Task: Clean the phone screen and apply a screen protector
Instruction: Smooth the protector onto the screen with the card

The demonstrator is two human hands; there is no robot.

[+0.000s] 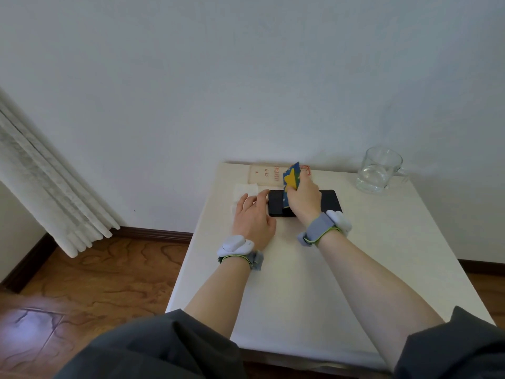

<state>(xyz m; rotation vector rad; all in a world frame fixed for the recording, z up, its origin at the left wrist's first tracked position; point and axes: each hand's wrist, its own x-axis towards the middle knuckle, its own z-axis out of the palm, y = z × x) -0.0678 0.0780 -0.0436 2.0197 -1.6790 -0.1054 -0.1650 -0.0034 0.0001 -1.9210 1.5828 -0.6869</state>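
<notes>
**Card on edge, phone braced**

The phone [328,201] lies flat, screen up, toward the back of the table [300,283], with its long side running left to right.

The right hand [303,201] is curled round a blue and yellow card [291,179], pinching it upright with its lower edge on the left half of the glass. Held on edge like this, the card probably serves as a scraper, putting pressure along a thin line to push out dust or air. Whether a protector already lies on the screen cannot be told.

The left hand [254,217] lies flat on the table with straight fingers and grips nothing. Its fingertips are at the phone's left end, most likely to stop the phone sliding under the card's push.

A white wipe [244,190] lies partly under those fingers, close enough to pick up again. A cream packet [263,173] with red print sits at the back edge by the wall, just behind the phone and out of the card's way. A glass mug [379,170] stands well apart at the right rear corner.
</notes>
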